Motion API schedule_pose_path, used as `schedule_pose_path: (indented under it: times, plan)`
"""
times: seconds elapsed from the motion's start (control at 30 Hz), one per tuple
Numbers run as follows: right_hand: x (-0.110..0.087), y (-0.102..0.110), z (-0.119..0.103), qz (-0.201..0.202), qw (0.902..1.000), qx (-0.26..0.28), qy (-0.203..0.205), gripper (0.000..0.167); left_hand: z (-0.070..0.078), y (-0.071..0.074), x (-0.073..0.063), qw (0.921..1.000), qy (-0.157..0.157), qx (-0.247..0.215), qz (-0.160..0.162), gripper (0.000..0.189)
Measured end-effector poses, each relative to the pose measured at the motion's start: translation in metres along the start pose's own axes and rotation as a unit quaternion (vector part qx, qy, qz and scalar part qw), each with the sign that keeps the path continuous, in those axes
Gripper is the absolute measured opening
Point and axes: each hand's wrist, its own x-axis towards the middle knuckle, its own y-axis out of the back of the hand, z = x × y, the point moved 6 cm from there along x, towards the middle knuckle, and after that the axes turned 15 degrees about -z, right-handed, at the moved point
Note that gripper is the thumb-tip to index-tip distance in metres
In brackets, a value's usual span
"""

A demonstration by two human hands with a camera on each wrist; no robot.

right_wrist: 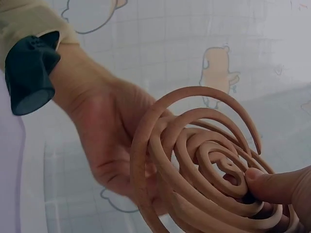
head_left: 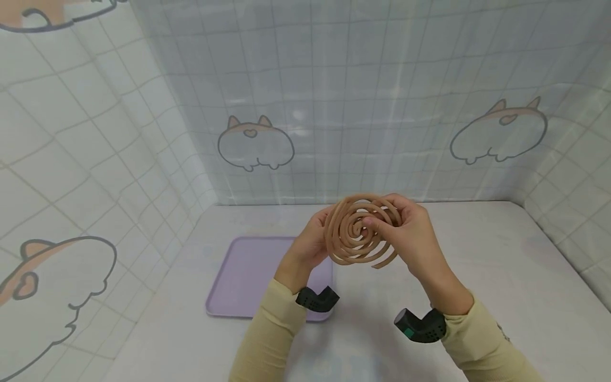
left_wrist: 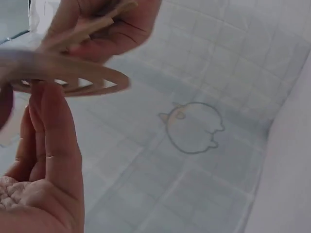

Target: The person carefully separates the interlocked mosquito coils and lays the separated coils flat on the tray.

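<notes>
Above the table, both hands hold a brown mosquito coil [head_left: 334, 239], its spiral rings facing the head camera. My left hand [head_left: 310, 241] grips its left edge, and in the left wrist view the fingers [left_wrist: 56, 121] press against the underside. The thumb of my right hand [head_left: 412, 233] lies near the spiral's centre, with the fingers behind the right side. From the right wrist, the coil's rings [right_wrist: 141, 160] stand at different heights. A second layer is tilted against the flat one in the left wrist view; whether these are two coils, I cannot tell.
A lilac tray [head_left: 258, 276] lies on the white table [head_left: 501, 276], left of centre and partly behind the left forearm. Tile-patterned sheets [head_left: 343, 95] with animal drawings enclose the back and sides. Black wrist cameras [head_left: 422, 326] sit on both cuffs.
</notes>
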Motion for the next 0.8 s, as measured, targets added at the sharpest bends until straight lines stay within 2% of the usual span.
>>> schedule_pose_path:
  times: [0.07, 0.13, 0.2, 0.23, 0.3, 0.37, 0.47, 0.67, 0.8]
  plan:
    - [0.000, -0.001, 0.000, -0.008, 1.0000, 0.004, -0.002, 0.028, 0.000, -0.007, 0.004, 0.9988, 0.011, 0.011, -0.047, 0.030]
    - [0.000, -0.002, -0.001, -0.014, 0.9998, 0.011, -0.004, 0.028, -0.001, -0.015, 0.006, 0.9945, 0.028, 0.019, -0.099, 0.037]
    - [-0.001, -0.002, -0.001, -0.017, 0.9998, 0.012, -0.005, 0.028, -0.007, -0.023, 0.009, 0.9876, 0.056, -0.001, -0.147, 0.043]
    - [-0.001, -0.002, -0.002, -0.018, 0.9998, 0.011, -0.005, 0.028, -0.010, -0.026, 0.009, 0.9840, 0.068, -0.018, -0.164, 0.045]
    - [-0.001, -0.003, -0.003, -0.022, 0.9996, 0.015, -0.005, 0.027, -0.016, -0.028, 0.008, 0.9790, 0.088, -0.047, -0.178, 0.045]
    - [-0.001, -0.003, -0.004, -0.025, 0.9996, 0.016, -0.005, 0.027, -0.020, -0.026, 0.007, 0.9786, 0.093, -0.060, -0.174, 0.043]
    - [-0.002, -0.001, -0.005, -0.025, 0.9995, 0.018, -0.007, 0.027, -0.022, -0.017, 0.003, 0.9838, 0.077, -0.049, -0.154, 0.043]
    - [-0.005, 0.005, -0.007, -0.017, 0.9998, 0.010, -0.010, 0.026, -0.028, 0.002, 0.000, 0.9920, 0.052, -0.061, -0.097, 0.045]
    - [-0.006, 0.005, -0.009, -0.012, 0.9999, 0.003, -0.007, 0.026, -0.025, 0.002, 0.001, 0.9941, 0.037, -0.043, -0.092, 0.040]
